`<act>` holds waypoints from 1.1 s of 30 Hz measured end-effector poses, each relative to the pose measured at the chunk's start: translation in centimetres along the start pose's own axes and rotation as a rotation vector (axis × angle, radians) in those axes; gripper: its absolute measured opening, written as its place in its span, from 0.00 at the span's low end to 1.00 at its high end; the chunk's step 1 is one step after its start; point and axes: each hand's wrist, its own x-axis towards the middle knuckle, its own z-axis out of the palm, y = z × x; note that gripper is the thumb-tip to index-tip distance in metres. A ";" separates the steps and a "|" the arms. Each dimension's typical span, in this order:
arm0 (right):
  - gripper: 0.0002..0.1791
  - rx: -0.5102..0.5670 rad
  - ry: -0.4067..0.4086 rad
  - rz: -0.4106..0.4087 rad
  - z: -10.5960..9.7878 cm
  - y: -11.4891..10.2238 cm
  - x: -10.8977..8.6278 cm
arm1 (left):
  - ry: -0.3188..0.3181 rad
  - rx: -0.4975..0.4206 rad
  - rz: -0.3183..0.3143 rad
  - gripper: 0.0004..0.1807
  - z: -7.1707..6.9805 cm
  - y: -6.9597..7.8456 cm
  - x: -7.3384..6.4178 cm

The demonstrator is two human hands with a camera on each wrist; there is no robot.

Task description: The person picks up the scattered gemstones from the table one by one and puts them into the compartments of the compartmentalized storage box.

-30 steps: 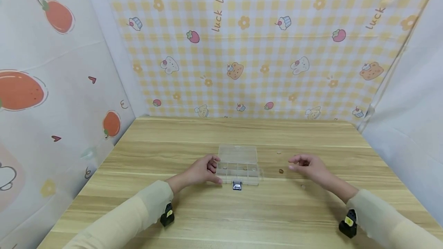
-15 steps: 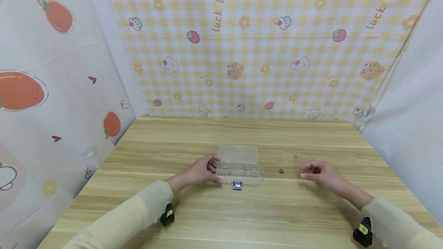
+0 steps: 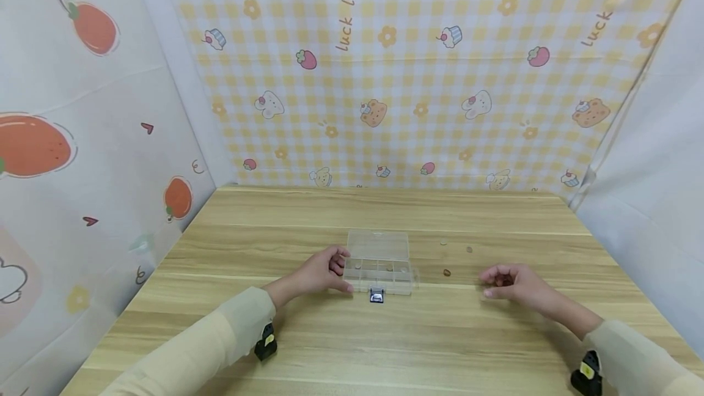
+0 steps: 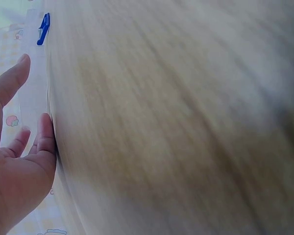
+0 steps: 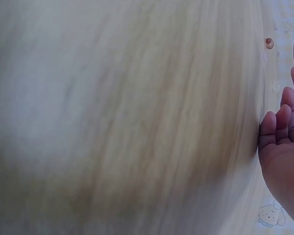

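A clear plastic compartment box (image 3: 377,284) stands on the table with its lid (image 3: 377,245) raised at the back. A dark blue latch (image 3: 376,295) shows at its front, and small pieces lie in its rear compartments. My left hand (image 3: 321,271) holds the box's left end, thumb at the front corner and fingertips further back. My right hand (image 3: 514,283) hovers low over the table to the right, a gap between thumb and forefinger. A small brown bead-like piece (image 3: 447,272) lies between box and right hand.
Behind it lie two more small pieces, a clear one (image 3: 443,242) and a brownish one (image 3: 469,250). The wooden table (image 3: 385,347) meets a yellow checked cloth (image 3: 407,139) at the back. Printed white cloth hangs at the left.
My right hand has moved right and toward me, uncovering the brownish piece. The clear piece near its thumb is now hidden from the head view. The left hand and box stay still.
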 end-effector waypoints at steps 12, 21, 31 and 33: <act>0.19 0.002 -0.076 -0.040 -0.4 1.2 0.0 | -0.004 -0.004 0.001 0.38 0.0 0.2 -0.2; 0.16 -0.017 -0.098 -0.109 -0.4 1.8 0.0 | -0.007 -0.005 -0.001 0.38 0.0 0.0 -0.1; 0.13 -0.089 -0.120 -0.193 -0.3 2.2 0.0 | -0.006 -0.003 0.005 0.38 0.1 0.2 -0.2; 0.12 -0.107 -0.119 -0.204 -0.3 2.3 0.1 | -0.005 -0.005 0.004 0.38 0.1 0.2 -0.2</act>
